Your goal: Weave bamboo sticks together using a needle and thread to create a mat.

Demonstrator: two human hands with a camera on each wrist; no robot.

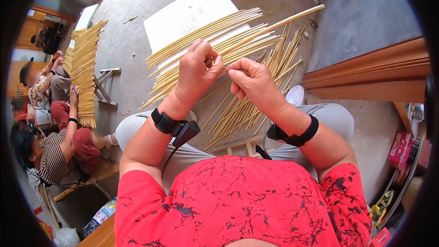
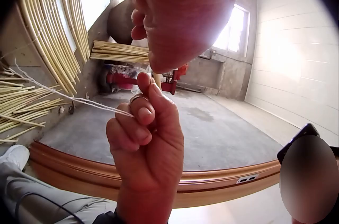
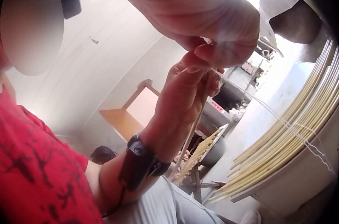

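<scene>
Both hands meet at the fingertips in front of my chest. My left hand [image 1: 199,66] has its fingers curled, and a long pale stalk [image 1: 297,17] runs out from it to the upper right. In the right wrist view this stalk [image 3: 192,129] also slants down from the left hand's palm. My right hand [image 1: 255,82] pinches with thumb and index finger and wears a ring. White thread [image 2: 79,98] trails from its curled fingers. A thin dark sliver shows between the two hands in the left wrist view; I cannot tell what it is.
Rows of stalks [image 1: 178,41] lie across a white board [image 1: 192,11], with loose stalks [image 1: 247,114] on the floor beside it. A wooden door frame [image 1: 366,77] stands right. At left, two people sit by a woven stalk mat [image 1: 84,68] on a stand.
</scene>
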